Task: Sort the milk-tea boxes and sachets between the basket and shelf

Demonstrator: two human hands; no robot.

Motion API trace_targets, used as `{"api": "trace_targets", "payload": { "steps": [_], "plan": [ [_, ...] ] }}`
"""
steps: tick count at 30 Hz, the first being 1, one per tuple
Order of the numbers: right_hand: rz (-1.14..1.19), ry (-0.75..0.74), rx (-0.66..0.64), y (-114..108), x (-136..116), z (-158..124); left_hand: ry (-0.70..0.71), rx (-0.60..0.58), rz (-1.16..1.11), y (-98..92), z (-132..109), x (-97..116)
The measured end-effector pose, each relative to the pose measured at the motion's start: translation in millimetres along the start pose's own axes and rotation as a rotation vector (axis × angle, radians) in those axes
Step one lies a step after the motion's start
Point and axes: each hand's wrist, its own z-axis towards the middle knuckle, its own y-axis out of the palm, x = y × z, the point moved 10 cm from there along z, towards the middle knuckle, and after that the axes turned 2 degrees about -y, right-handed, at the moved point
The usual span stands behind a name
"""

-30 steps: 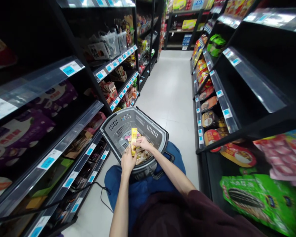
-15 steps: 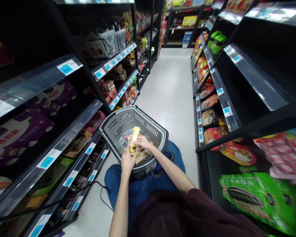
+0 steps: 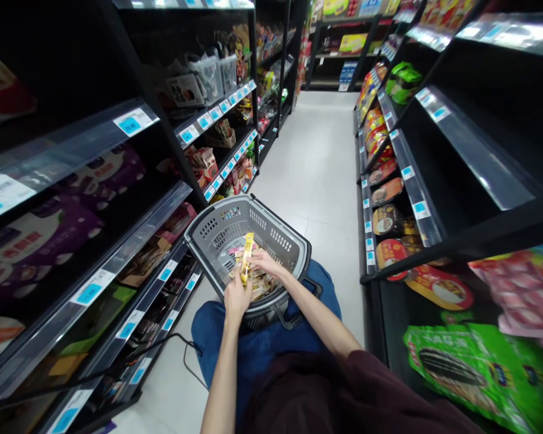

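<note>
A narrow yellow snack packet is held upright over the grey shopping basket. My left hand is closed around its lower end. On the packet's right edge, the fingers of my right hand are bent and pressed against its middle. Beneath both hands, several small wrapped snack packets lie loose on the basket floor. The basket stands between my bent knees, its black handle folded down on the near side.
Shelves with price tags line the left side, holding purple packs. On the right shelves are bowls of instant food and a large green bag. A black cord hangs at lower left. Pale floor runs down the aisle.
The yellow packet has turned slightly, showing a narrower face with dark print. My hands have shifted a little, and the whole view has moved slightly.
</note>
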Motion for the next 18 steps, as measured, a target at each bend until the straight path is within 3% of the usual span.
{"api": "trace_targets", "payload": {
  "steps": [3, 9, 18],
  "plan": [
    [0.009, -0.015, -0.024, 2.3, -0.8, 0.0, 0.006, -0.017, 0.009, 1.6, 0.8, 0.3],
    [-0.017, -0.055, 0.116, -14.2, 3.1, 7.2, 0.030, -0.029, 0.003, 0.6, 4.3, 0.2],
    [-0.028, -0.081, 0.110, -16.4, 6.2, 10.0, 0.040, -0.043, -0.034, 6.8, 7.1, -2.7]
  ]
}}
